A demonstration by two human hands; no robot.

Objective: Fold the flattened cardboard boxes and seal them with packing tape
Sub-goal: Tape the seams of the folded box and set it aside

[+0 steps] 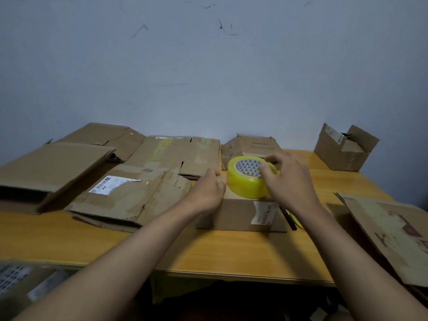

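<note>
A roll of yellow packing tape (pixel 247 181) sits on top of a small folded cardboard box (pixel 238 216) in the middle of the wooden table (pixel 162 246). My right hand (pixel 287 179) grips the roll from the right, thumb on its upper face and fingers curled over the far rim. My left hand (pixel 209 188) rests on the box's top left edge beside the roll, fingers curled loosely against it. A white shipping label (pixel 264 213) is on the box's near face.
Several flattened cardboard boxes (pixel 129 195) lie across the left and back of the table. Two opened small boxes (pixel 250 147) (pixel 342 151) stand at the back right. Another flattened sheet (pixel 393 235) overhangs the right edge. A black pen (pixel 288 217) lies beside the folded box.
</note>
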